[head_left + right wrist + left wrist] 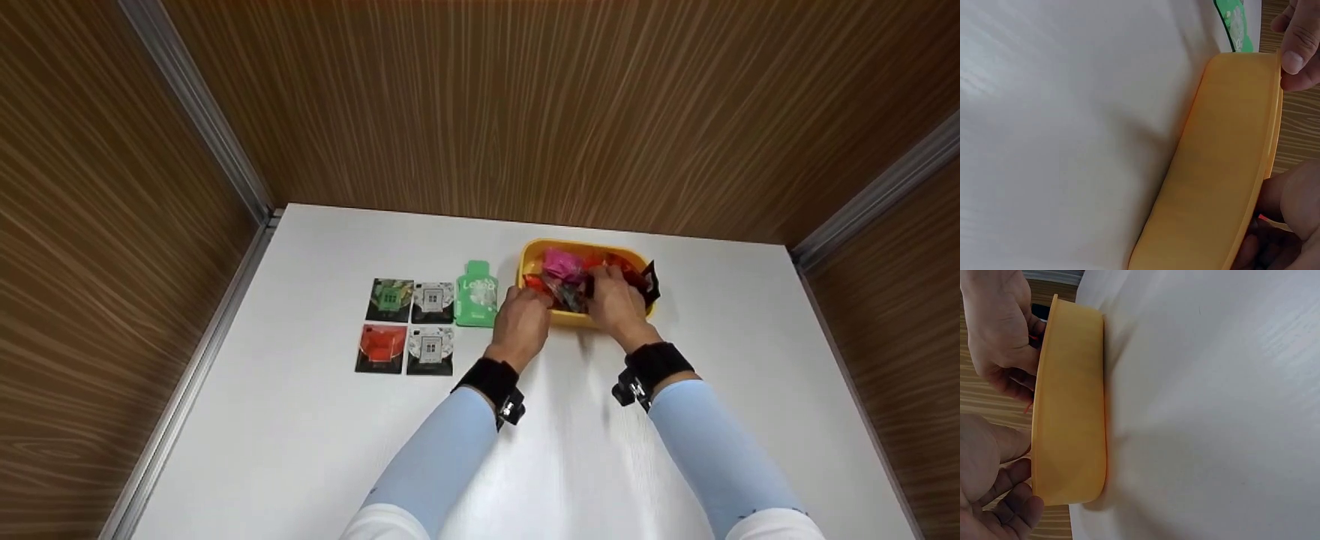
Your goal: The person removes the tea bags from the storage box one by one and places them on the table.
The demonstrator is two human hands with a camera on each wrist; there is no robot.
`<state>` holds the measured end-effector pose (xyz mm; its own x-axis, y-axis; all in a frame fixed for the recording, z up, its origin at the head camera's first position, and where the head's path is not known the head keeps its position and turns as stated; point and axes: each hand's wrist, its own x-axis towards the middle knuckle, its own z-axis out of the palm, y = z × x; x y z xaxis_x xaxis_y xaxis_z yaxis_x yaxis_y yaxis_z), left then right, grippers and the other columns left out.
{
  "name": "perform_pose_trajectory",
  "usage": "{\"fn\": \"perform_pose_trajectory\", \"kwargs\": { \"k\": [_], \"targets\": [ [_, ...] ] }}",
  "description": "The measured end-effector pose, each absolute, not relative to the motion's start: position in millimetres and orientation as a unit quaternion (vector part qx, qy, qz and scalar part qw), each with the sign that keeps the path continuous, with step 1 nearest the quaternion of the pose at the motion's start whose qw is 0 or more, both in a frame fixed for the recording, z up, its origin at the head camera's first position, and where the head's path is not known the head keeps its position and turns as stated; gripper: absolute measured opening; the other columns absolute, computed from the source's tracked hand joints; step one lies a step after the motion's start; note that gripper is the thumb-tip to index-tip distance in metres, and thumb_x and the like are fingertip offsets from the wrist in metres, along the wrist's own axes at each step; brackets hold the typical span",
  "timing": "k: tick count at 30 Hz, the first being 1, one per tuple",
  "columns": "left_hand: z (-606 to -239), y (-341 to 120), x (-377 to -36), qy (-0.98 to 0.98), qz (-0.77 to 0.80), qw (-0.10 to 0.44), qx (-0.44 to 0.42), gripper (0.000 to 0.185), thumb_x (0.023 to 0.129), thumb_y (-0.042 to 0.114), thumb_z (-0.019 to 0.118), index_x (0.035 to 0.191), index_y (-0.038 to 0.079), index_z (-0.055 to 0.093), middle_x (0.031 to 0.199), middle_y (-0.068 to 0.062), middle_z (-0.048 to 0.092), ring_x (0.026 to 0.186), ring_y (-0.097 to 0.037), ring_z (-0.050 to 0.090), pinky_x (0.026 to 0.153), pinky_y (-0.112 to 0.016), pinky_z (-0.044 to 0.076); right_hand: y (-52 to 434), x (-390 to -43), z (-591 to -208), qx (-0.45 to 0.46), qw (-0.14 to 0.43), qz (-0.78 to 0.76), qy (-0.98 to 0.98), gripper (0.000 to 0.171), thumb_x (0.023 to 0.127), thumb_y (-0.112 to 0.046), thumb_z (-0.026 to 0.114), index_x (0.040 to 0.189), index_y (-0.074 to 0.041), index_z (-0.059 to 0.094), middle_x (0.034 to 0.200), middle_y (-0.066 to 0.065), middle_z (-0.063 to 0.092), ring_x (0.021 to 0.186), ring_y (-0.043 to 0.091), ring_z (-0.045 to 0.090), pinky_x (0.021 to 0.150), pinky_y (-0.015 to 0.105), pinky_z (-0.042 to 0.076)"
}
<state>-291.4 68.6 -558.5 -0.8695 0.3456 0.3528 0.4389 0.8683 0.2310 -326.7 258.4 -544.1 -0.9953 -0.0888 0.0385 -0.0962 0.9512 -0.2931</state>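
a: where's the yellow bin [574, 320]? use a clock with 12 at the back wall [480, 112].
b: about 1 on the tabletop [300, 435], long side roughly 9 to 3. thin white strip between its far rim and the tabletop's far edge.
a: grip state?
b: left hand [523, 324] at the bin's 8 o'clock corner, fingers bent and thumb opposed, pinching the rim. right hand [617, 307] enters from 5 over the near rim, fingers bent down inside. can't tell if it has hold of anything.
a: contents?
b: pink packet [562, 264] at 11 inside, red wrapper [537, 283] at 9, dark packet [652, 282] poking past the rim at 3.
a: room to move?
b: tight at 9. green pouch [476, 300] lies flat just beside the bin, narrow end to 12, left hand near its edge. past it, two by two: green-black packet [389, 298] and white-black packet [433, 301] in the far row, red-black packet [381, 347] and second white-black packet [430, 349] in the near row. slim gaps. can't tell if pouch and packet edges touch.
a: 3 and 6?
b: broad white tabletop out to the right edge at 3. deeper stretch at 6, light-blue sleeves [431, 446] crossing it.
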Motion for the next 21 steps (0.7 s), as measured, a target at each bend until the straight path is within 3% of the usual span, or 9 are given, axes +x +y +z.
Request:
{"fn": "perform_pose_trajectory", "kwargs": {
  "k": [5,7,12,16,18,21],
  "targets": [
    [-558.0,68.8,-291.1,-0.954,-0.13,0.161,-0.218,0.014,0.094,0.01,0.067,0.088,0.015,0.079,0.089,-0.001,0.078,0.092,-0.023,0.068,0.092,-0.033,0.047,260.0,-324.8,-545.3,0.048,0.043,0.148,-0.987,0.043,0.098,-0.003,0.061,0.14,0.006,0.055,0.132,0.031,0.052,0.08,0.05,0.067,0.076,0.061,0.057],
    [-556.3,68.7,-290.6,-0.955,-0.12,0.155,-0.222,0.014,0.094,0.01,0.067,0.089,0.015,0.079,0.089,-0.001,0.078,0.092,-0.022,0.069,0.093,-0.034,0.047,260.1,-323.5,-543.8,0.048,0.055,0.153,-0.986,0.034,0.1,-0.004,0.062,0.133,0.004,0.06,0.13,0.029,0.053,0.077,0.048,0.066,0.074,0.059,0.057],
    [-551.7,66.5,-288.5,-0.959,-0.139,0.126,-0.213,0.015,0.095,0.01,0.066,0.095,0.015,0.079,0.097,-0.001,0.08,0.097,-0.022,0.07,0.094,-0.033,0.047,258.1,-318.8,-534.0,0.056,0.085,0.189,-0.977,0.017,0.101,-0.005,0.062,0.115,0.001,0.07,0.118,0.025,0.062,0.095,0.047,0.068,0.081,0.06,0.056],
    [-548.0,63.1,-286.2,-0.955,-0.206,0.095,-0.19,0.02,0.096,0.008,0.063,0.109,0.011,0.078,0.108,-0.005,0.079,0.104,-0.027,0.07,0.095,-0.034,0.051,255.5,-313.6,-526.7,0.051,0.109,0.27,-0.955,0.014,0.102,-0.004,0.062,0.111,0.0,0.072,0.114,0.023,0.069,0.111,0.044,0.066,0.094,0.059,0.052],
    [-546.6,61.5,-285.2,-0.951,-0.241,0.083,-0.177,0.025,0.097,0.009,0.063,0.119,0.009,0.076,0.114,-0.007,0.078,0.109,-0.029,0.069,0.098,-0.035,0.053,254.3,-310.1,-524.6,0.043,0.119,0.32,-0.939,0.012,0.103,-0.004,0.062,0.11,0.0,0.071,0.112,0.022,0.071,0.107,0.041,0.068,0.093,0.056,0.052],
    [-545.2,59.3,-284.6,-0.946,-0.277,0.07,-0.156,0.031,0.099,0.01,0.066,0.129,0.008,0.071,0.12,-0.01,0.076,0.112,-0.031,0.069,0.098,-0.038,0.055,251.4,-303.6,-522.0,0.024,0.12,0.395,-0.91,0.013,0.104,-0.006,0.061,0.111,-0.002,0.07,0.104,0.02,0.073,0.089,0.037,0.072,0.078,0.041,0.056]
  ]
}}
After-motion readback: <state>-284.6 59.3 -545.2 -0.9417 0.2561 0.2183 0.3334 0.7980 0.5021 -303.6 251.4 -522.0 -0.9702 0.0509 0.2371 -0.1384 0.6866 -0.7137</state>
